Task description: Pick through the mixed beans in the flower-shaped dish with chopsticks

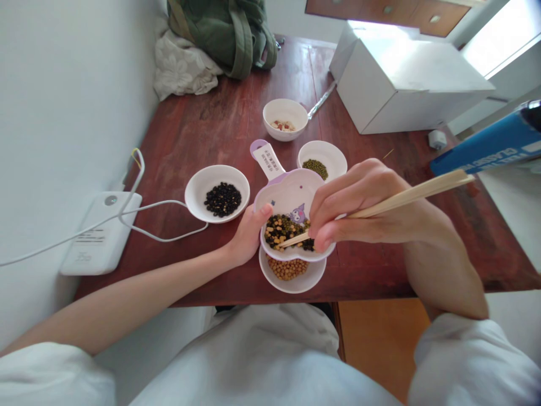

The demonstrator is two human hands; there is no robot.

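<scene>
My left hand (pixel 248 235) grips the left rim of a purple and white handled bowl (pixel 291 189), its thumb over the edge. The bowl is tilted toward me and holds mixed black, green and yellow beans (pixel 281 228). In my right hand (pixel 359 206) is a pair of wooden chopsticks (pixel 406 197), their tips down among the mixed beans. Partly under the handled bowl is a white bowl (pixel 296 285) of yellow soybeans (pixel 287 269). Left of it sits a white bowl (pixel 194 194) with black beans (pixel 223 199); behind stands one (pixel 332 152) with green mung beans (pixel 316 168).
Farther back, a white bowl (pixel 285 110) holds pale and reddish pieces. A white power bank (pixel 101 231) with a cable (pixel 147 206) lies left. A green bag (pixel 224 34), a white box (pixel 406 79) and a blue package (pixel 486 141) surround the wooden table (pixel 203 129).
</scene>
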